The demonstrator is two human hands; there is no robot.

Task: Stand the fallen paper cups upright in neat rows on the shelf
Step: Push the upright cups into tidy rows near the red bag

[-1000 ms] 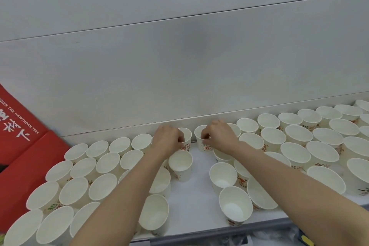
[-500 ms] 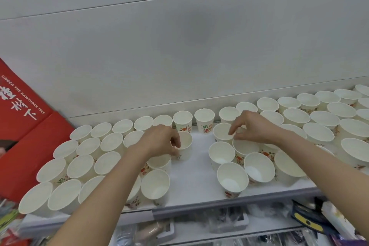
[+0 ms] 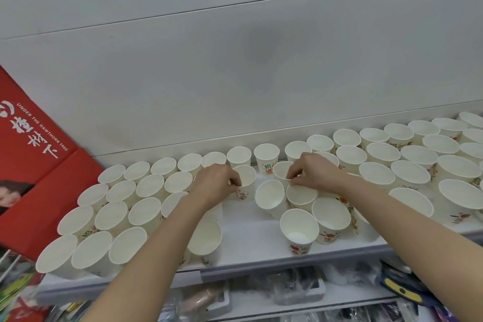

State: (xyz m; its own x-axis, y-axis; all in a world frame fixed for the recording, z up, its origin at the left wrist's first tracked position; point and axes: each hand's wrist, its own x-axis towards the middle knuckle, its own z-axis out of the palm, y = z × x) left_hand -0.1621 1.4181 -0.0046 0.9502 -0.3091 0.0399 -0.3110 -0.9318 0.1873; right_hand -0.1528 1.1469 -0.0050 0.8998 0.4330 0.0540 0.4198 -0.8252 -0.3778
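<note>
Many white paper cups with red and green print stand upright on a white shelf (image 3: 251, 238), several rows on each side of a bare gap in the middle. My left hand (image 3: 214, 183) grips the side of a cup (image 3: 245, 180) in the second row at the gap's left edge. My right hand (image 3: 311, 172) pinches the rim of a cup (image 3: 281, 170) in the second row at the gap's right edge. Just in front of it stand two more cups (image 3: 270, 196) (image 3: 300, 195). A single cup (image 3: 299, 230) stands nearest the front edge.
A grey panelled wall (image 3: 235, 73) rises behind the shelf. A red box with white lettering (image 3: 34, 165) leans at the left end. Below the shelf's front edge lies a lower shelf with packaged goods (image 3: 261, 293) and a blue and yellow item (image 3: 400, 287).
Both hands drew back from the back row to second-row cups. My right hand now pinches the rim of the cup beside the gap; the left still grips its cup.
</note>
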